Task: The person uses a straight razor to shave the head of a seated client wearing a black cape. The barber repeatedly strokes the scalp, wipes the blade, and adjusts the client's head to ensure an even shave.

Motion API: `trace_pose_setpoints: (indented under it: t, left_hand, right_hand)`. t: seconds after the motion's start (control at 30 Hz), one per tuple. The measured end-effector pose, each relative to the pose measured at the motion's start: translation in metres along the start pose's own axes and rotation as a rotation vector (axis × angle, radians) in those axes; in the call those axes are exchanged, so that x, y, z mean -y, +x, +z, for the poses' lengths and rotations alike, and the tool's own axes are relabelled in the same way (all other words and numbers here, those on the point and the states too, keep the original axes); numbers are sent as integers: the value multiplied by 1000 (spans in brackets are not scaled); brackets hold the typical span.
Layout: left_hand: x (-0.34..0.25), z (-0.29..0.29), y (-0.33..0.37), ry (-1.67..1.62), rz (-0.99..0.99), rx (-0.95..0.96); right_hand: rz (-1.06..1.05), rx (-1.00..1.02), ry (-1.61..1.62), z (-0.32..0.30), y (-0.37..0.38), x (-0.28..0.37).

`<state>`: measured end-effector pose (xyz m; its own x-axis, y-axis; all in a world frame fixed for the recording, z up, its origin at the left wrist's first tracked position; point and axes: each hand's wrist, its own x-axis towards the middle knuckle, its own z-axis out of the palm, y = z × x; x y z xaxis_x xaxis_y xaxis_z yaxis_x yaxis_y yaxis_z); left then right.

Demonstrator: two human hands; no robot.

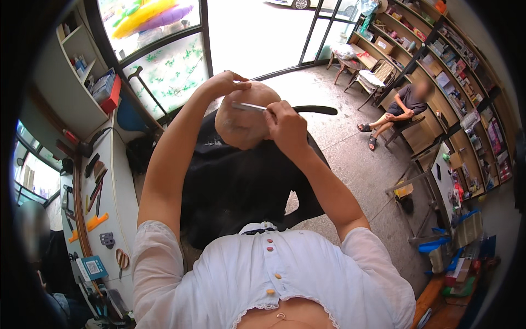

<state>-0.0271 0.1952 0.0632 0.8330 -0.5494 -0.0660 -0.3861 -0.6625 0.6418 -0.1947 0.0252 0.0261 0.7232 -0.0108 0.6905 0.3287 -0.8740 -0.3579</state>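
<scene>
my right grip (287, 125) pinches the right-hand end of a slim metal razor (249, 106), thumb and fingers pressed together around it. my left grip (223, 85) holds no tool; its fingers lie loosely spread against the upper-left edge of a bare head (245, 123), which looks to me like a steadying touch.

what could go wrong, as i judge it, is a nick. if the head turned or dipped suddenly, the edge could bite, since my left fingers rest on it rather than clamp it. a razor tipped too steeply, or pressed too hard over a curve, could do the same. my pinch sits at one end only, so a slip there could let the far end swing. my left fingers are also near the razor's free end, so a long stroke that way might reach them.

as for where things lie: the razor runs leftward from my right grip, nearly level, across the upper part of the head. whether its edge is touching at this instant i cannot tell from above. the head sits between my two grips, left grip at its upper-left edge, right grip just at its right side, with a black cape (235, 181) spread below.
</scene>
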Motion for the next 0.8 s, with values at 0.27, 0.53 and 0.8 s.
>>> trace_pose_setpoints:
  t: [0.27, 0.53, 0.8]
  left_hand:
    - [17, 11, 6, 81, 86, -69]
    - [13, 14, -17, 199, 166, -59]
    - [7, 11, -21, 155, 111, -43]
  right_hand:
    - [-123, -16, 28, 7, -16, -1]
    - [26, -28, 188, 9, -10, -21]
    - [-111, -17, 117, 17, -27, -20]
